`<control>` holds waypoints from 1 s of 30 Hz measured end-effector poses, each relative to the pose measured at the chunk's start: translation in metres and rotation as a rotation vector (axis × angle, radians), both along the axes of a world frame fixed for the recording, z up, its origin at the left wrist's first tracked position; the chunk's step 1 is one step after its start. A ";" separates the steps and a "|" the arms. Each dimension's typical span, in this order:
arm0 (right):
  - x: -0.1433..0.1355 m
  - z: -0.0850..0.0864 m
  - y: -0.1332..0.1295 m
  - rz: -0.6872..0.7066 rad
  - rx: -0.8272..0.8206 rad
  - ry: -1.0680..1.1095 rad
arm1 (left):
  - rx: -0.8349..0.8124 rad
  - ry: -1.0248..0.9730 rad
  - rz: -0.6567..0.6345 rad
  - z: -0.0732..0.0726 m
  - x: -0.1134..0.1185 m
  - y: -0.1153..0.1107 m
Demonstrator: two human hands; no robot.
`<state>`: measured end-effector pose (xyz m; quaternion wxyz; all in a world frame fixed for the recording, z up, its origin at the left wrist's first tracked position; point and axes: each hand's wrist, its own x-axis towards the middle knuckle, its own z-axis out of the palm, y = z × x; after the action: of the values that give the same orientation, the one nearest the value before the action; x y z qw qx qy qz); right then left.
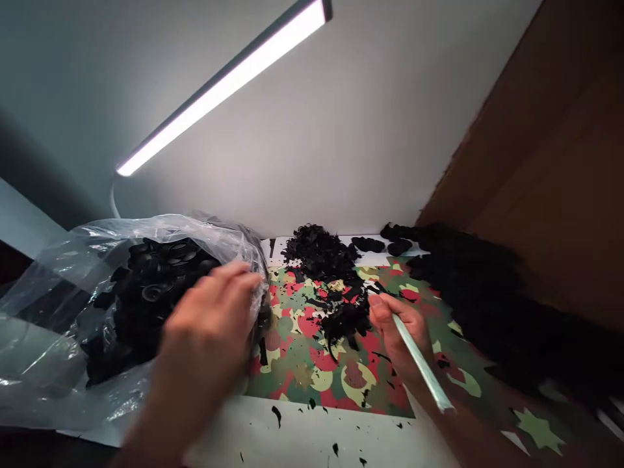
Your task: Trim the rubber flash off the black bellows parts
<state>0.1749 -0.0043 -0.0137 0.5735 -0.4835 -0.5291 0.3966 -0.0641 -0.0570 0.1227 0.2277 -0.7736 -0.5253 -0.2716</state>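
My left hand (209, 325), blurred, is over the right side of an open clear plastic bag (43, 325) full of black ring-shaped parts (160, 279). Its fingers are bent; whether they hold anything is hidden. My right hand (402, 325) grips a pale, pen-like tool (422, 367), its back end pointing down to the right. The tool's front end is near a small heap of black scraps (344, 318) on a mat patterned in green, red and yellow (302, 377).
A taller pile of black shavings (319, 250) lies at the wall. A long dark heap (487, 299) runs along the brown board (550, 162) at right. A lit lamp bar (224, 88) hangs above. Loose scraps dot the white surface (292, 442) in front.
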 end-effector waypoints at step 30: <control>0.083 -0.013 0.151 -0.222 -0.047 -0.931 | -0.468 -0.241 -0.552 -0.142 0.054 0.052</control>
<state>0.2577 0.1465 -0.0263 0.3034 -0.6763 -0.6657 0.0861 -0.0103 -0.0049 -0.0194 -0.1001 -0.8795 -0.3681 -0.2845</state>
